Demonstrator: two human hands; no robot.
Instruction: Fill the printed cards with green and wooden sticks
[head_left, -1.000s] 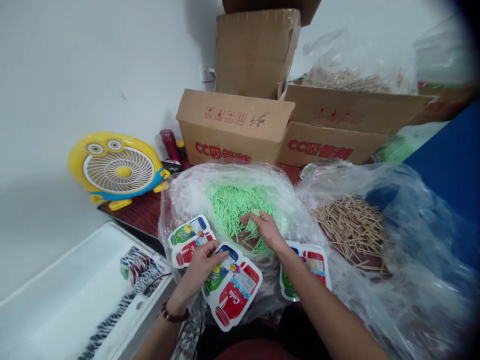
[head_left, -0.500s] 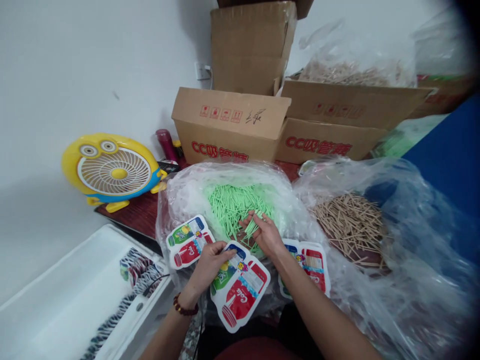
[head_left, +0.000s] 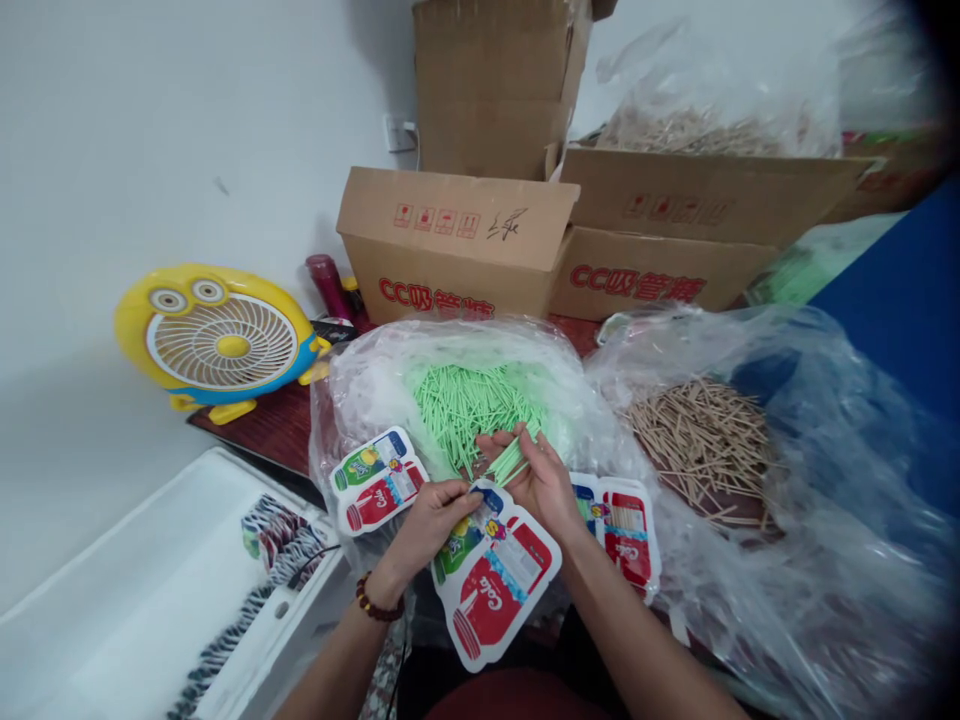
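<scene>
My left hand [head_left: 435, 520] pinches the top of a bottle-shaped printed packet [head_left: 499, 590] with green and red "Cola" artwork. Close by, my right hand [head_left: 541, 485] is curled round a small bunch of green sticks [head_left: 508, 460], just above the packet's upper edge. Behind the hands lies a heap of green sticks [head_left: 465, 405] in a clear plastic bag. Another packet [head_left: 379, 480] rests on the bag to the left. Partly behind my right forearm are more packets [head_left: 630, 535], the top one with pale sticks showing in its window.
A heap of brown sticks [head_left: 701, 450] lies in an open plastic bag [head_left: 840, 530] at right. A white foam box [head_left: 97, 590] with a row of packets stands at lower left. A yellow fan [head_left: 225, 340] is behind it. Cardboard boxes [head_left: 450, 250] line the back.
My right hand has lifted the green sticks from the heap's edge and turned palm upward, nearer the packet. My left hand has shifted the packet slightly to the right and tilted it.
</scene>
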